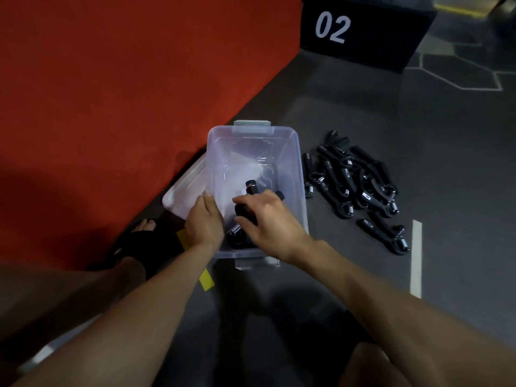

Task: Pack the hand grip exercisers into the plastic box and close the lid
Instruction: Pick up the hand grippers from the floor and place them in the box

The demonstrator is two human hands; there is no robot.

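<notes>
A clear plastic box (293, 152) stands open on the grey floor in front of me. My right hand (268, 219) reaches into it and grips a black hand grip exerciser (248, 212) near the box's near end. My left hand (205, 222) rests over the box's near left edge, fingers loosely bent; what it touches is hidden. Another exerciser handle (251, 187) and a steel spring (236, 229) show inside the box. A pile of several black exercisers (351, 177) lies on the floor right of the box. The clear lid (181, 191) lies tilted at the box's left side.
A red mat (111, 93) covers the floor to the left. A black block marked 02 (363, 29) stands at the back right. My sandalled foot (139, 241) is left of the box. A white floor line (416, 258) and yellow tape (206, 280) lie nearby.
</notes>
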